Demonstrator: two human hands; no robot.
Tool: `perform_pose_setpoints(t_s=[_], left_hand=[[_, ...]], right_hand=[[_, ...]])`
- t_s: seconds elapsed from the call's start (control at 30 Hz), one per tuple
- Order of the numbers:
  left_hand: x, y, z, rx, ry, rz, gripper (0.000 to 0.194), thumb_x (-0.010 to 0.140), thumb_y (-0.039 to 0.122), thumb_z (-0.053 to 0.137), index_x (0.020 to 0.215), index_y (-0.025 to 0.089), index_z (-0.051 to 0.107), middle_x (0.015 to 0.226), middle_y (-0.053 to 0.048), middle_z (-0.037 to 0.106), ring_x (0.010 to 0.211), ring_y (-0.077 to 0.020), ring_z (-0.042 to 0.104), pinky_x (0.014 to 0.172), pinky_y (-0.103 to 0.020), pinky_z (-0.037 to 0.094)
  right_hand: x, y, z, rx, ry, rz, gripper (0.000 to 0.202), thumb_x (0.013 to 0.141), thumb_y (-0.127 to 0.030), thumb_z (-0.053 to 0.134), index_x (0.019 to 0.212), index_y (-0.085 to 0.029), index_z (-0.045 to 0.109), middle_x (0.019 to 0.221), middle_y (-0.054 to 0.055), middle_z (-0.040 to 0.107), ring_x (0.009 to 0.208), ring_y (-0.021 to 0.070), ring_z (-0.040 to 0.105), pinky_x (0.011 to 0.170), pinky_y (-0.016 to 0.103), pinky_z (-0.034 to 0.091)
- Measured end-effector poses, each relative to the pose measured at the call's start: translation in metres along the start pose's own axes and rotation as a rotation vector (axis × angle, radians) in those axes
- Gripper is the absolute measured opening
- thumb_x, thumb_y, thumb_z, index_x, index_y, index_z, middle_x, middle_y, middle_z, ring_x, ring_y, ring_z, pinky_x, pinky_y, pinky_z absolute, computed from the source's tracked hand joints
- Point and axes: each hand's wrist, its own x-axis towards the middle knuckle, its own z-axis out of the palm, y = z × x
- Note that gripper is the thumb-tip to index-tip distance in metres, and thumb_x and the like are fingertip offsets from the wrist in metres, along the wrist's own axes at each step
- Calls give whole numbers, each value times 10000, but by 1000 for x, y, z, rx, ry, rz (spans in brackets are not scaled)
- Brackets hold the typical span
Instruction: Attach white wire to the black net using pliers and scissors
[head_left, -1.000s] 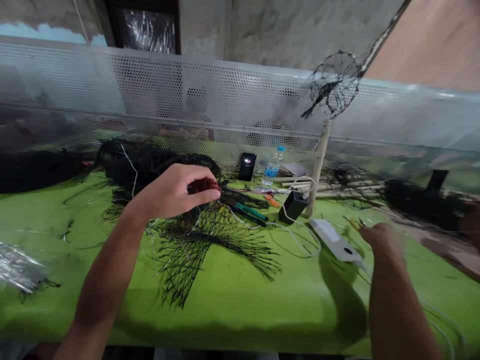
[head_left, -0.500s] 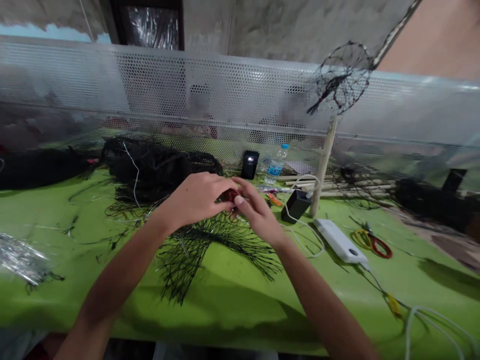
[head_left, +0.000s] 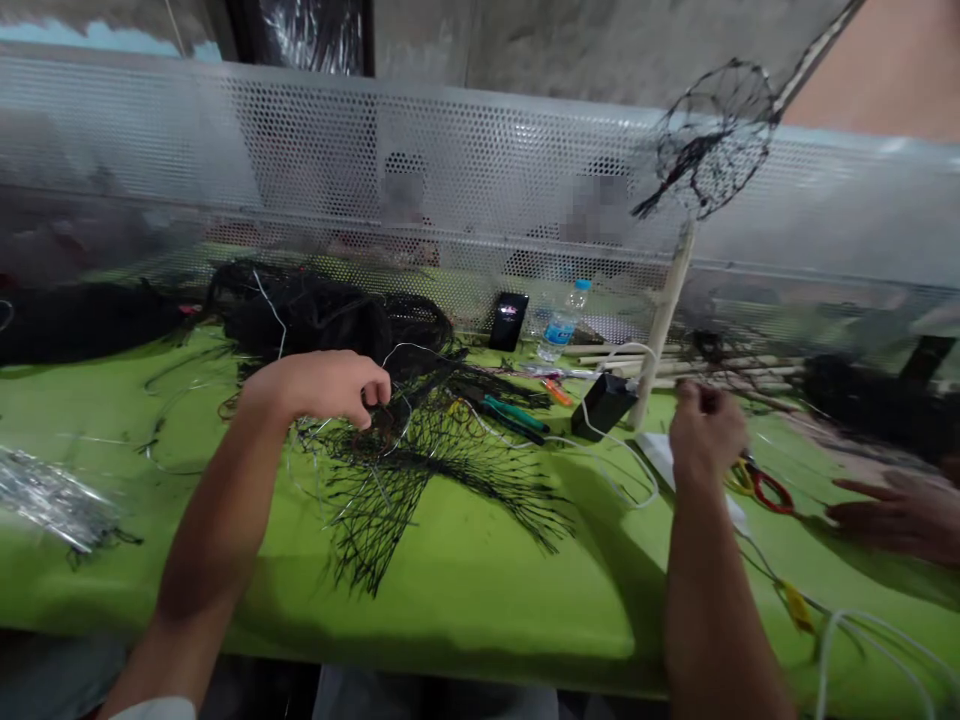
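Observation:
My left hand (head_left: 322, 388) is over the left part of the black net (head_left: 427, 460), its fingers curled to a pinch. A reddish-brown bundle of thin strands (head_left: 386, 430) shows at its fingertips. Well to the right, my right hand (head_left: 709, 435) is closed in a fist above the white power bank (head_left: 656, 455), partly covering it. What the fist holds, if anything, I cannot make out. The net lies spread on the green table (head_left: 525, 600). Between the hands lies a green-handled tool (head_left: 517, 413), its head hidden among black strands.
Another person's hand (head_left: 900, 515) rests at the right edge, near red-and-yellow scissors (head_left: 771, 490). A black box (head_left: 604, 405) with a white cable stands beside an upright stick (head_left: 664, 310). Behind are a phone (head_left: 508, 320), a water bottle (head_left: 559, 325) and a perforated metal screen (head_left: 465, 170).
My hands were together over the net and have parted. The right moved far right, the left slightly left. The green-handled tool came into sight, and another person's hand appeared at right.

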Motion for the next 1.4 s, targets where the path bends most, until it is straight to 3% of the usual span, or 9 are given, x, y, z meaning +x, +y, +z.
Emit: perform_pose_setpoints(t_s=[0.13, 0.33, 0.53, 0.67, 0.87, 0.97, 1.03, 1.23, 1.4], left_hand=[[24, -1, 8, 32, -57, -68, 310, 626, 293, 837, 932, 251, 817, 861, -20, 815, 737, -208, 717, 645, -281, 449], [40, 5, 23, 24, -98, -44, 45, 601, 272, 813, 617, 250, 778, 498, 5, 677, 490, -190, 637, 549, -277, 395], [35, -1, 14, -90, -25, 117, 38, 665, 252, 778, 631, 244, 792, 554, 5, 710, 516, -168, 661, 537, -256, 403], [18, 14, -1, -243, 217, 324, 138, 862, 319, 728, 897, 252, 843, 823, -13, 805, 751, -164, 732, 699, -261, 503], [-12, 54, -2, -281, 942, 734, 36, 905, 258, 797, 901, 262, 833, 1207, -40, 758, 1153, -204, 686, 1064, -373, 492], [-23, 62, 1, -201, 1113, 673, 67, 922, 245, 782, 897, 292, 822, 1235, -14, 754, 1206, -225, 667, 1109, -444, 464], [-27, 62, 2, -255, 1181, 665, 59, 921, 258, 787, 894, 305, 808, 1106, 5, 777, 1118, -213, 691, 1044, -444, 503], [-23, 42, -5, -661, 1390, 735, 86, 885, 252, 836, 876, 330, 802, 863, 57, 767, 828, -153, 675, 790, -365, 532], [-17, 40, -6, -741, 1335, 779, 142, 844, 382, 883, 802, 283, 790, 770, 33, 718, 734, -144, 597, 683, -340, 469]], right_hand=[[-1, 41, 7, -337, -206, 160, 126, 760, -331, 769, 738, -235, 690, 760, 121, 668, 898, 375, 662, 837, 554, 461], [-5, 46, 17, -417, -262, 148, 523, 754, -272, 697, 1265, -163, 688, 1200, 248, 725, 1176, 435, 634, 986, 595, 426], [-13, 11, 3, -232, 74, 86, 429, 883, -320, 559, 1274, -146, 588, 1248, 251, 648, 1087, 404, 654, 961, 563, 492], [-52, -45, 0, -36, 334, -110, 440, 980, -276, 259, 1357, -171, 461, 1356, 258, 478, 1348, 445, 480, 1119, 680, 376], [-140, -161, 51, 335, -500, -548, 493, 860, -588, 660, 1289, -346, 645, 1017, 36, 693, 947, 255, 688, 855, 429, 620], [-158, -210, 83, 903, -1223, -394, 383, 873, -460, 725, 1201, -272, 660, 852, 10, 643, 786, 194, 621, 736, 359, 570], [-158, -228, 92, 1100, -1419, -265, 221, 894, -445, 722, 927, -236, 658, 623, -63, 445, 551, 122, 412, 532, 266, 400], [-124, -229, 67, 1148, -1473, -175, 281, 948, -474, 726, 856, -215, 668, 574, -106, 233, 486, 83, 160, 464, 246, 132], [-88, -219, 43, 1449, -1078, -250, 544, 944, -453, 709, 620, -239, 328, 586, -85, 143, 503, 116, 147, 529, 252, 355]])
